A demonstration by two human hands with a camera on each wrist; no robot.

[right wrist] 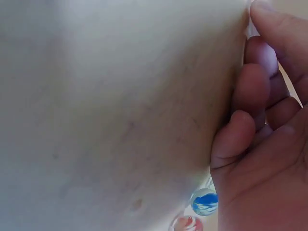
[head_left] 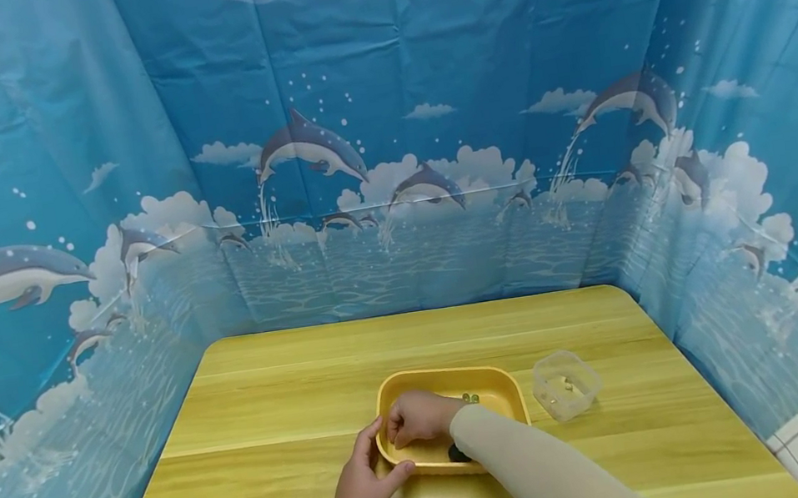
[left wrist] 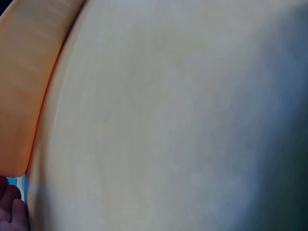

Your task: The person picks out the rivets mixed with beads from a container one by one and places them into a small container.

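Observation:
A yellow plastic tray [head_left: 461, 373] sits on the table. My left hand [head_left: 362, 485] holds its near left corner, fingers along the left side and thumb at the front rim. My right hand [head_left: 421, 416] reaches down inside the tray's left end with curled fingers and fingertips low near the bottom. I cannot tell whether anything is between them. Two greenish marbles [head_left: 471, 398] lie in the tray behind the right wrist. In the right wrist view, a marble with a blue swirl [right wrist: 205, 202] and a red-and-white one [right wrist: 187, 223] show beside the hand.
A clear plastic box [head_left: 566, 384] with a few small yellowish pieces stands right of the tray. A dark object [head_left: 459, 453] shows beside the right cuff. The wood-grain table [head_left: 275, 400] is bordered by a blue dolphin-print curtain [head_left: 401, 265].

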